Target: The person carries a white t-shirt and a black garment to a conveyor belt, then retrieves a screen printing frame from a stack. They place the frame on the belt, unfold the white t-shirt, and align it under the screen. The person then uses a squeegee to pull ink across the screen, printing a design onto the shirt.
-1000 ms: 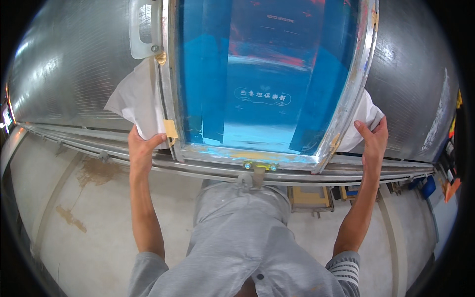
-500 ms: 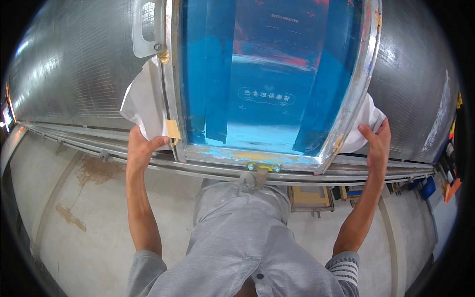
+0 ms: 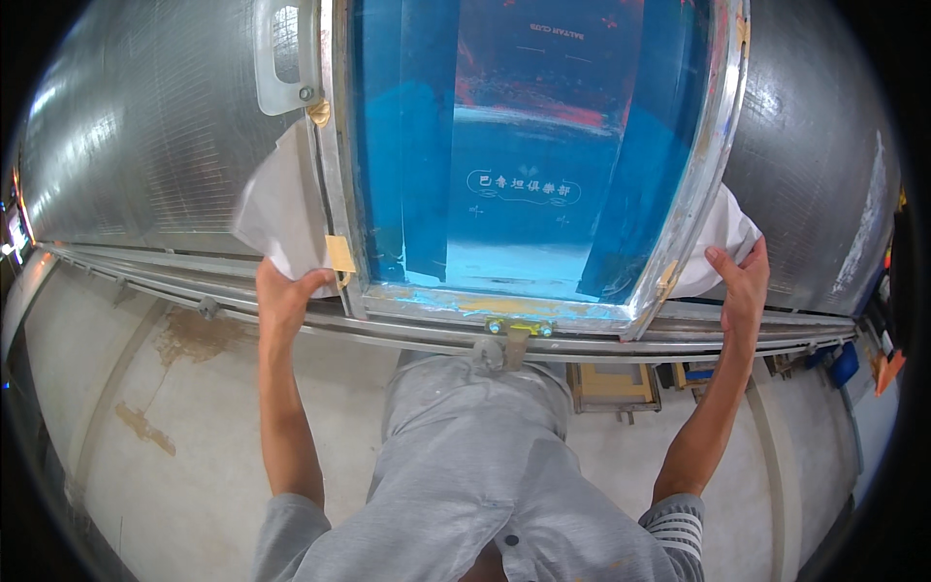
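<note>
A screen printing frame (image 3: 351, 223) with blue mesh (image 3: 524, 233) lies on a metal table before me. White fabric (image 3: 281, 209) sticks out from beneath it on the left, and more of it shows on the right. My left hand (image 3: 284, 289) pinches the left part by its near edge, close to a tan tape tab (image 3: 339, 254) on the frame. On the other side my right hand (image 3: 742, 281) grips the right part between thumb and fingers. The frame hides the middle of the fabric.
The metal table (image 3: 145, 165) extends to both sides, with a rail (image 3: 407, 335) along its near edge. A bracket with bolts (image 3: 519, 330) joins the frame's near side. A metal handle plate (image 3: 284, 68) stands at upper left. Below the rail, wooden-toned frames (image 3: 616, 386) rest near the floor.
Both hands stay on the fabric with only slight shifts. The left part of the fabric has moved a little and looks blurred; the view has shifted very slightly.
</note>
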